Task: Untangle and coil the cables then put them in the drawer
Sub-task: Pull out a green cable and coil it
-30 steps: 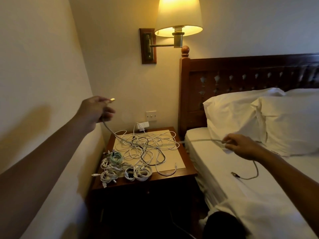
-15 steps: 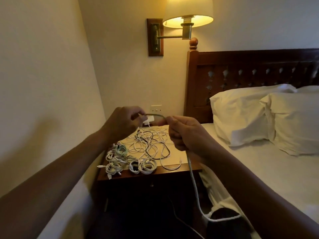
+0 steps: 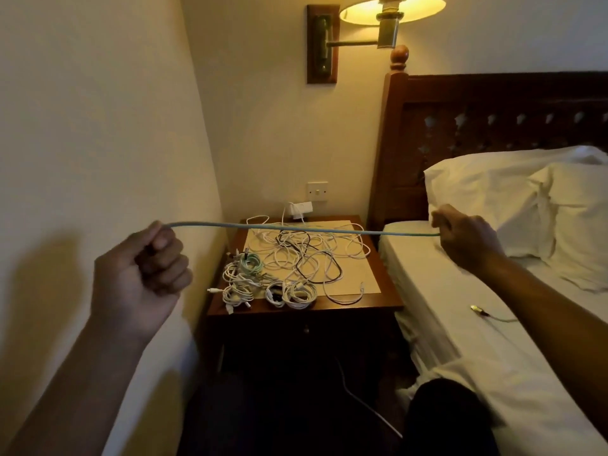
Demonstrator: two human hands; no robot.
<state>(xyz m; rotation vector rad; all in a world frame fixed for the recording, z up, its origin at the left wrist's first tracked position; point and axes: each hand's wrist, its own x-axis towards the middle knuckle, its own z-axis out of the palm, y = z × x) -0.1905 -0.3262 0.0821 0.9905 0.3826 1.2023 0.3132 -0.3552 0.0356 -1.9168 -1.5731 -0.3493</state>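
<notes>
A thin pale-green cable [image 3: 296,229] is held taut above the dark wooden counter [image 3: 387,286], clenched in the fisted left hand [image 3: 141,264] and gripped by the right hand [image 3: 467,236]. Tangled white and black cables [image 3: 309,255] are spread across its middle.

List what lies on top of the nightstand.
On the nightstand: a pale mat, a loose tangle of white and black cables across it, coiled bundles at front left. The tangle covers much of the mat; what lies beneath cannot be seen.
</notes>
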